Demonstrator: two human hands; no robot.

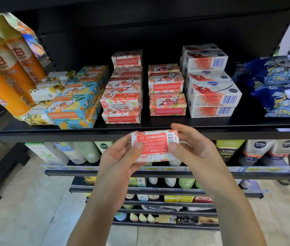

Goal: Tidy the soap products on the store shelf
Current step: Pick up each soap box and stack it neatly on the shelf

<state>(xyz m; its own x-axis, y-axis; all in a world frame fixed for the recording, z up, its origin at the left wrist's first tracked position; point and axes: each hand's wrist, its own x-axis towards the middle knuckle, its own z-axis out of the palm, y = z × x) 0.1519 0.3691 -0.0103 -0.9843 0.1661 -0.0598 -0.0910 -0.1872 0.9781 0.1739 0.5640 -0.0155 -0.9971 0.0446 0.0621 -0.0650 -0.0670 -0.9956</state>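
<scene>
Both hands hold one pink-and-white pomegranate goat soap bar point(155, 145) in front of the black shelf's front edge point(87, 134), its red label facing me. My left hand point(122, 157) grips its left end, thumb on the label. My right hand point(192, 148) grips its right end. On the shelf behind stand stacks of the same pink soap point(122, 96) and a shorter stack point(166, 93) to its right. Blue-and-orange goat soaps point(80, 100) lie left of them, white-yellow soaps point(46, 91) further left, and white boxed soaps point(210, 87) to the right.
Orange bottles point(3, 71) lean at the shelf's far left. Blue patterned packs point(281, 86) fill the far right. Lower shelves point(158, 170) carry tubes, bottles and boxes. A bare strip of shelf runs in front of the soap stacks.
</scene>
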